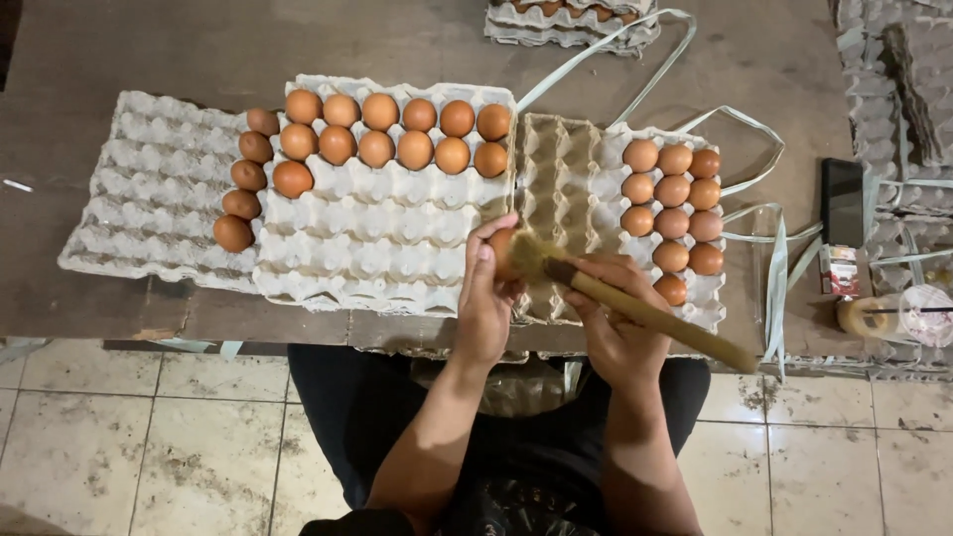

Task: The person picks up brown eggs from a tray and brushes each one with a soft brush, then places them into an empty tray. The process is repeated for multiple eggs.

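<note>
Now our left hand fingers hold one egg, right hand fingers grip the brush; the middle tray is under half full.

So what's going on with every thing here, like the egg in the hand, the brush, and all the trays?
Left hand: shut on one brown egg.
Right hand: shut on the brush, bristles against the egg.
Left tray: one column of five eggs, the rest bare.
Middle tray: two top rows filled, lower cups bare.
Brown tray: no eggs.
Right tray: partly filled with eggs.
Cup with straw: lid on.
</note>
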